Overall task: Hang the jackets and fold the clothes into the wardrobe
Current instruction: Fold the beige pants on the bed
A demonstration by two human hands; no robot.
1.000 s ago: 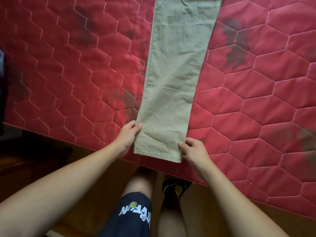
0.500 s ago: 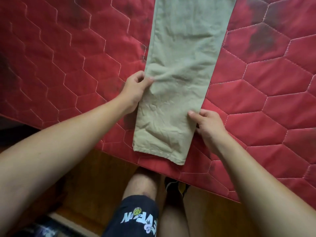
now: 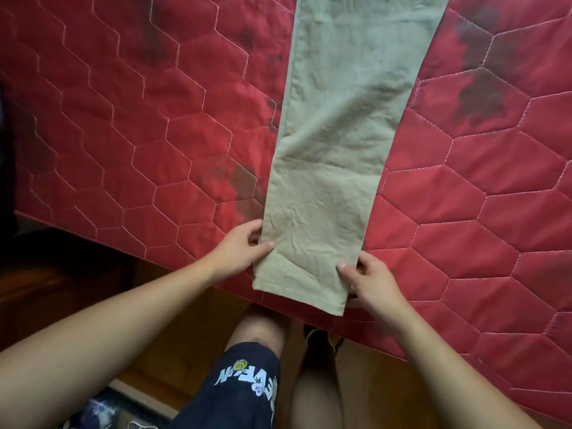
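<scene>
Khaki trousers lie flat lengthwise on a red quilted mattress, both legs stacked, their hems at the mattress's near edge and the waist out of view at the top. My left hand pinches the left edge of the trouser legs just above the hem, thumb on top of the fabric. On the right edge, my right hand pinches the fabric near the hem in the same way.
The mattress has dark stains and hexagon stitching. Its near edge runs diagonally from left to lower right. Below it is a wooden floor, where my legs in dark printed shorts stand. A dark object sits at the far left edge.
Half a second ago my hands were higher up the trouser legs. Both have slid back down toward the hem and now pinch the edges there.
</scene>
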